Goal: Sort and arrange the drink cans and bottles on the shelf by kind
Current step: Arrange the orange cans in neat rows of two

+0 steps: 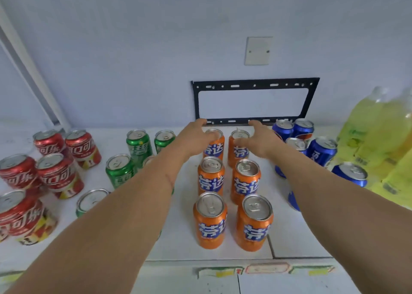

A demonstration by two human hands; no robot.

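Six orange cans stand in two columns mid-shelf. My left hand [196, 135] wraps round the back-left orange can [215, 147], thumb across its front. My right hand [259, 139] holds the back-right orange can [238, 153] the same way, fingers reaching behind it. The middle pair [211, 174] and the front pair [210, 220] stand free. Red cans [58, 173] are grouped at the left. Green cans [139, 144] stand left of centre, partly hidden by my left forearm. Blue cans [322, 151] stand at the right, and yellow-green bottles [376, 133] stand at the far right.
The white shelf [174, 244] ends at a front edge with price labels [265, 268]. A black metal bracket [252, 84] and a white cover plate [258, 50] sit on the back wall. A white upright [33, 71] rises at the left.
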